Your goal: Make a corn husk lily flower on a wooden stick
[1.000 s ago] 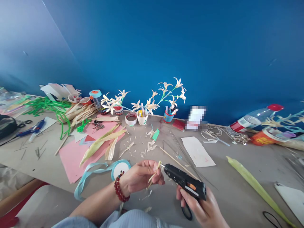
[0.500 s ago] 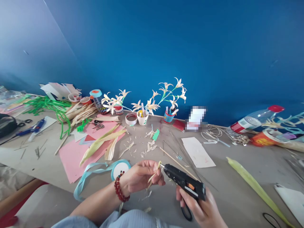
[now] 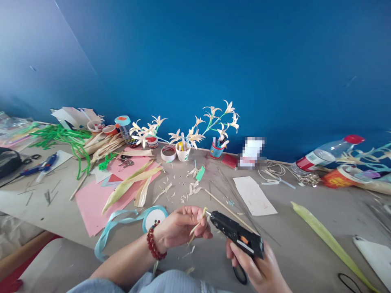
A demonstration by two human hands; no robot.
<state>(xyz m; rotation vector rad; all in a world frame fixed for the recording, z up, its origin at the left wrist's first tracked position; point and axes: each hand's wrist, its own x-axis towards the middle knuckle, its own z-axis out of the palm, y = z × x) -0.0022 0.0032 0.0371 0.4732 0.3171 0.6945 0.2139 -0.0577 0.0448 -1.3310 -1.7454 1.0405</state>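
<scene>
Between thumb and fingers, my left hand (image 3: 185,224) pinches a thin pale-yellow strip of husk (image 3: 198,228), curled at its upper end. My right hand (image 3: 255,262) is wrapped round the handle of a black hot glue gun (image 3: 236,232). The gun points up and left, its metal nozzle at the strip's curled top; whether they touch I cannot tell. A roll of light-blue ribbon (image 3: 165,211) lies just behind my left wrist, its loose end trailing left. Small husk scraps (image 3: 193,189) litter the table beyond my hands.
Pale husk flowers (image 3: 192,136) stand in a paper cup (image 3: 182,154) by the blue wall. Pink paper (image 3: 91,203) with husks lies left. A white sheet (image 3: 255,196), a long green husk (image 3: 326,238) and a plastic bottle (image 3: 324,156) are on the right. Thin wires (image 3: 235,187) lie behind the gun.
</scene>
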